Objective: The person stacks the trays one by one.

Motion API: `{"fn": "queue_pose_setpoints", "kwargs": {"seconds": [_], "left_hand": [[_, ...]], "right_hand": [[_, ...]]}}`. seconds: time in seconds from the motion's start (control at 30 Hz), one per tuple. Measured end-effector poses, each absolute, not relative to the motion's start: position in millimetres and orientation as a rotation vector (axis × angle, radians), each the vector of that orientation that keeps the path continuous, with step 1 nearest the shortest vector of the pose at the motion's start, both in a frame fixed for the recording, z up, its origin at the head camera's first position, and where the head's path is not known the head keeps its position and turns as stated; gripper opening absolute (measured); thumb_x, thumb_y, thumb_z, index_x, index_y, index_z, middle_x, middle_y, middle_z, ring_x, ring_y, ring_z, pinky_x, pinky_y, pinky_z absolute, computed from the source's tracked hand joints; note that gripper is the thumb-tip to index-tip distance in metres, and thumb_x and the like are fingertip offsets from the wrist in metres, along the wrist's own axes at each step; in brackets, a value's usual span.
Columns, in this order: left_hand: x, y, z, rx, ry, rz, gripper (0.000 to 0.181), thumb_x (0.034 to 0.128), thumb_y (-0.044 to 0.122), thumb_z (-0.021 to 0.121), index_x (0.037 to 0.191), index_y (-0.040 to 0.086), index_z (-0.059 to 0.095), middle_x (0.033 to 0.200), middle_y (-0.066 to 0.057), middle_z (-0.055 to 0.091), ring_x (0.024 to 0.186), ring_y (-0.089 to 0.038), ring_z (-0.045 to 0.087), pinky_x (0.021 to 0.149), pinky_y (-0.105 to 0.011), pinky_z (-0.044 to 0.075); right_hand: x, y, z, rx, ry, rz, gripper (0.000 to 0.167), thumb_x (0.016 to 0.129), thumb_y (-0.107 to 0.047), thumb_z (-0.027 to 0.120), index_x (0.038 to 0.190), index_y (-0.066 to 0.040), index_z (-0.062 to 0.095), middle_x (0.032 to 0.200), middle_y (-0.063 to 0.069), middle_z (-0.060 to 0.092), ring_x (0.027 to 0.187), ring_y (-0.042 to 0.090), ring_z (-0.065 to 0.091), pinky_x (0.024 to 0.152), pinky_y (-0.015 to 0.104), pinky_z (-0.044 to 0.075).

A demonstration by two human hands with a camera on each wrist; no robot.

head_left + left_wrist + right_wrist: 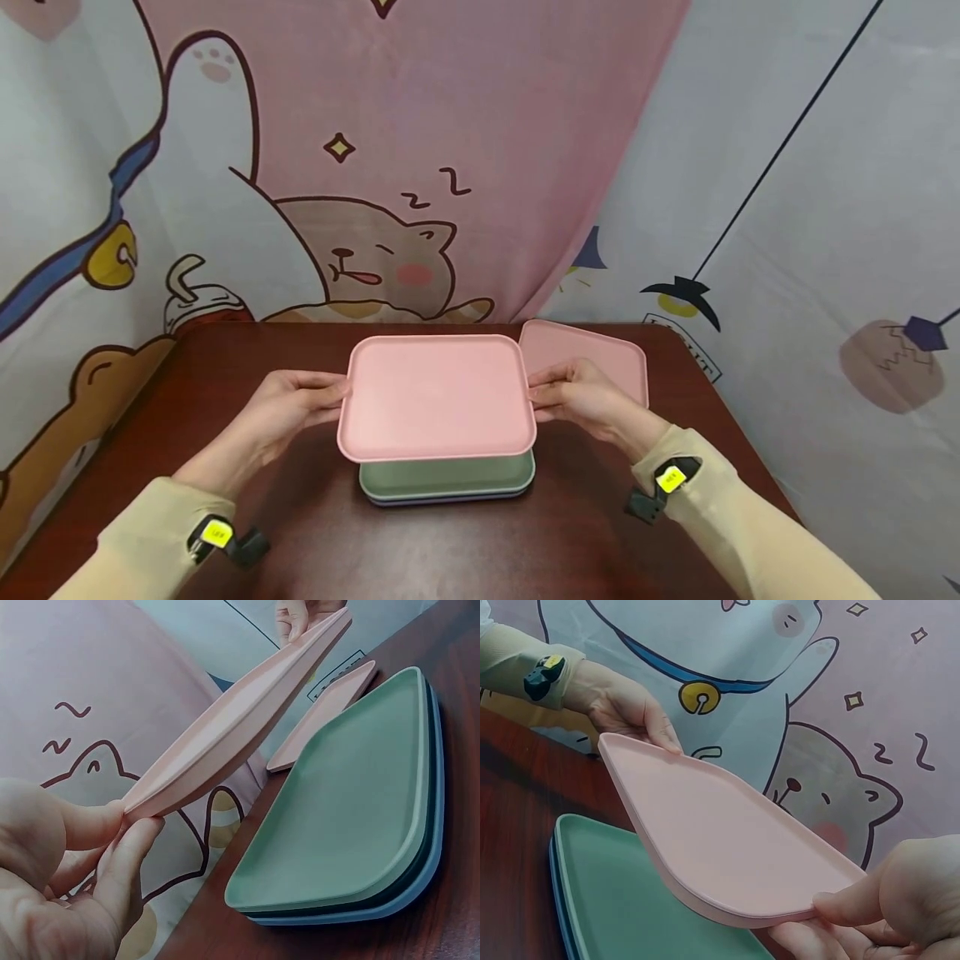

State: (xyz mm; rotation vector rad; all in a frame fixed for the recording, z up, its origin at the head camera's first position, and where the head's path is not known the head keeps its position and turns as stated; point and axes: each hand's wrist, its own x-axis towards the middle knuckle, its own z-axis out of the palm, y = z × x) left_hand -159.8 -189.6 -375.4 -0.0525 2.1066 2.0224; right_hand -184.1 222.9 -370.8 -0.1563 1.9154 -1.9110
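Observation:
A pink rectangular tray is held up between both hands, above a stack of trays. My left hand pinches its left short edge, thumb on top and fingers beneath, as the left wrist view shows. At the opposite edge my right hand grips the rim in the same way. Below, a green tray tops the stack, with a dark tray and a blue tray under it. In the head view the held tray hides the rear of the stack.
Another pink tray lies on the dark red-brown table at the back right, partly hidden by the held tray and right hand. A cartoon-printed cloth hangs behind the table and along its sides.

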Motion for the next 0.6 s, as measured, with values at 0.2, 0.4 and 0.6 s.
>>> {"fn": "queue_pose_setpoints", "kwargs": {"seconds": [0.2, 0.4, 0.6], "left_hand": [[-161, -184, -380, -0.054, 2.096, 2.027, 0.041, 0.1011, 0.003, 0.071, 0.133, -0.019, 0.06, 0.115, -0.017, 0.073, 0.093, -0.016, 0.074, 0.085, -0.037, 0.064], [-159, -182, -385, -0.078, 2.084, 2.026, 0.039, 0.1006, 0.002, 0.071, 0.133, -0.019, 0.061, 0.112, -0.016, 0.074, 0.092, -0.016, 0.074, 0.084, -0.035, 0.064], [-158, -180, -389, -0.098, 2.095, 2.009, 0.039, 0.0993, 0.002, 0.073, 0.132, -0.018, 0.063, 0.114, -0.017, 0.074, 0.091, -0.016, 0.074, 0.083, -0.035, 0.065]], "right_hand": [[-181, 229, -373, -0.148, 1.912, -1.901, 0.029, 0.098, 0.012, 0.061, 0.122, 0.027, 0.056, 0.094, 0.012, 0.069, 0.083, 0.018, 0.073, 0.08, 0.036, 0.066], [-179, 231, -378, -0.139, 1.893, -1.909, 0.03, 0.098, 0.012, 0.062, 0.122, 0.027, 0.056, 0.094, 0.013, 0.07, 0.083, 0.017, 0.073, 0.079, 0.036, 0.066], [-177, 233, -382, -0.131, 1.887, -1.91, 0.028, 0.098, 0.011, 0.062, 0.121, 0.025, 0.057, 0.094, 0.012, 0.071, 0.083, 0.017, 0.073, 0.079, 0.035, 0.066]]}}
